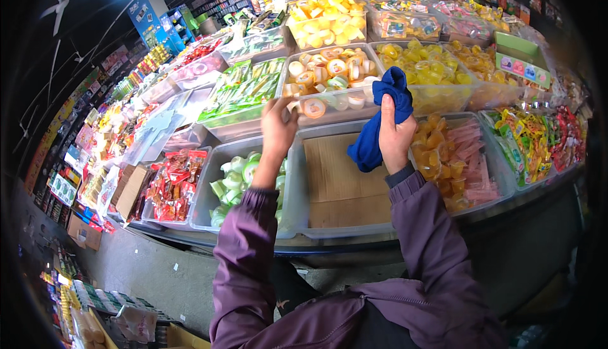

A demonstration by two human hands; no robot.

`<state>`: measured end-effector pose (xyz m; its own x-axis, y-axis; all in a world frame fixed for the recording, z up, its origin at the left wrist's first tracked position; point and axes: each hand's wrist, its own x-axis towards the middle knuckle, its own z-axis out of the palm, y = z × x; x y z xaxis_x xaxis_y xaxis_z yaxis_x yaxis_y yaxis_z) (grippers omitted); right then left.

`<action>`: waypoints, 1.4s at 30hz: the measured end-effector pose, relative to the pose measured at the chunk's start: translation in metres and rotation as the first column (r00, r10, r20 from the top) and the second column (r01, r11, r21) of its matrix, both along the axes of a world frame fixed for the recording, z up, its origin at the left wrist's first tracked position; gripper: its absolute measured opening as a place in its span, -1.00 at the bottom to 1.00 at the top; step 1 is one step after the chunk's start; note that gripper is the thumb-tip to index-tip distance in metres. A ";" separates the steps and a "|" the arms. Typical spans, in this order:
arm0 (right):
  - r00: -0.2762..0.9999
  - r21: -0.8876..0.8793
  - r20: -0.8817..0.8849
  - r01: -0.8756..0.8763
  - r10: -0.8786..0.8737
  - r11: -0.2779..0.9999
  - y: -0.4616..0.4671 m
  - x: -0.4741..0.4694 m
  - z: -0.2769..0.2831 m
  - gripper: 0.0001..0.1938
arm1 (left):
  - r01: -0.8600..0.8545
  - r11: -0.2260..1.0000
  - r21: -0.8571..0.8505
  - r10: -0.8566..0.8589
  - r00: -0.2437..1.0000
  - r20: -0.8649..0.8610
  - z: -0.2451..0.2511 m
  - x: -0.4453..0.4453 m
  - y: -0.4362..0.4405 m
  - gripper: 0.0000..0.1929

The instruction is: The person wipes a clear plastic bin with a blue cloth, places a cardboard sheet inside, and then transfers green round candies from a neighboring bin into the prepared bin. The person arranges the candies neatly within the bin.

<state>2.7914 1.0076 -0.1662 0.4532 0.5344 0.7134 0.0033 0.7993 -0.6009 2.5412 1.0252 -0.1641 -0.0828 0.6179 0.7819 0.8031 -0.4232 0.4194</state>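
Note:
A blue cloth [368,140] hangs bunched in my right hand [398,133], whose thumb points up along it. My left hand [279,123] is raised with bent fingers at the near left corner of a clear plastic bin of jelly cups [332,71]; whether its fingertips touch a cup or the bin I cannot tell. Below and between both hands stands a plastic bin with a cardboard sheet [349,182] on its bottom. Under my left forearm is a bin of pale green jelly cups [235,178]. Right of my right hand, another bin holds orange jelly cups [434,149] and pink wrapped sticks [470,159].
Farther back stand bins of green sachets [251,83], yellow jelly cups [422,59] and a green carton [522,59]. Red packets [175,182] fill a bin at the left, near a tilted cardboard piece [132,192]. The display's front edge [332,249] runs close before my body.

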 end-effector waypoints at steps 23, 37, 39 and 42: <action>0.762 0.219 0.617 0.073 -0.196 0.973 -0.010 0.010 -0.016 -0.59 | 0.846 0.518 0.125 0.056 -0.179 0.982 0.019 0.120 -0.010 -0.46; 0.974 -0.374 0.206 -0.008 0.092 0.928 -0.008 -0.008 -0.022 -0.64 | 0.649 0.757 0.077 -0.550 0.569 0.611 -0.024 0.142 -0.095 -0.67; 0.988 -0.370 0.157 0.063 -0.004 0.927 0.003 0.001 -0.027 -0.66 | 0.639 0.759 -0.122 -0.544 0.727 0.419 0.003 0.134 -0.118 -0.70; 0.986 -0.318 0.133 0.140 -0.102 0.938 -0.001 0.007 -0.022 -0.67 | 0.240 0.921 -0.307 -0.155 0.948 0.276 0.035 0.077 -0.119 -0.75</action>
